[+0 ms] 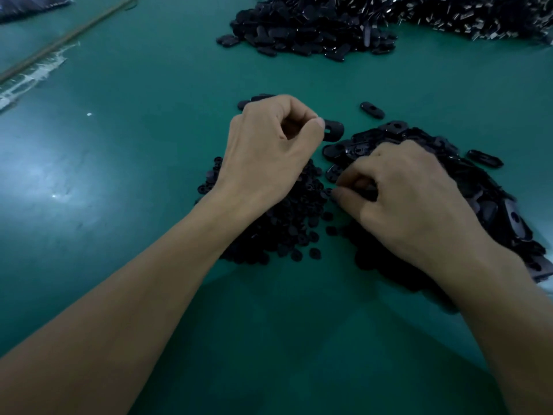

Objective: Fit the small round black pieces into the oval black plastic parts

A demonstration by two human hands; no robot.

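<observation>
Nearby, far pile (302,28) (blurred); left hand (269,151) pinching oval part (333,130)

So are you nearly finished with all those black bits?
Not nearly. The far heap may be finished ovals, though I can't tell. In hand: the left hand pinches one oval, and the right hand picks at the small rounds. Left: those rounds and the near ovals.

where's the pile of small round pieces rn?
Head view: the pile of small round pieces sits centre on the green table, under the left hand, beside the oval parts heap.
</observation>
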